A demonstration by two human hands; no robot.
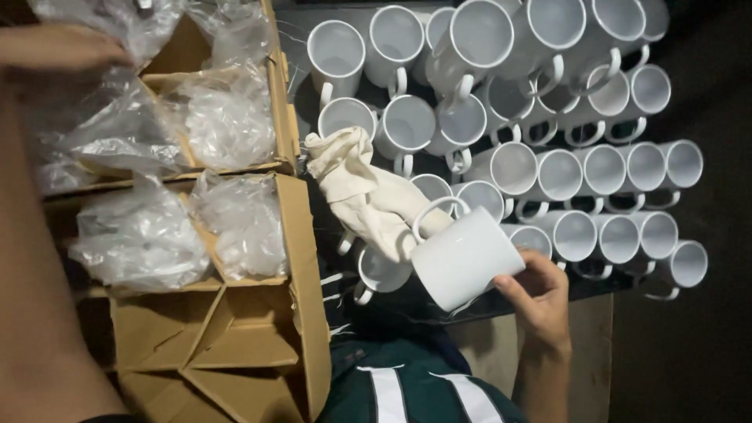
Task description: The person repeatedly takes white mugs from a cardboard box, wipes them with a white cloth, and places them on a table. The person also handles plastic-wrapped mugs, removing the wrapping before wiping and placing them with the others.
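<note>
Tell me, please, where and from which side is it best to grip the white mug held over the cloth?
Probably around the body of the white mug, from its base side at lower right, as the right hand does. Its handle points up-left toward the cloth.

Cardboard box (301, 258) w/ plastic-wrapped items (141, 239); white mugs (595, 168) stacked on dark surface.

There are two hands: the right hand (540, 294) and the left hand (55, 47). White mugs (560, 174) number roughly thirty lying packed together, too crowded to count exactly, plus one white mug (462, 262) apart from them, and there is one cream cloth (364, 192). One cardboard box (301, 258) with dividers holds about five or six bundles in clear plastic bags (141, 239), and at least three of its compartments (235, 321) have no bundle.
</note>
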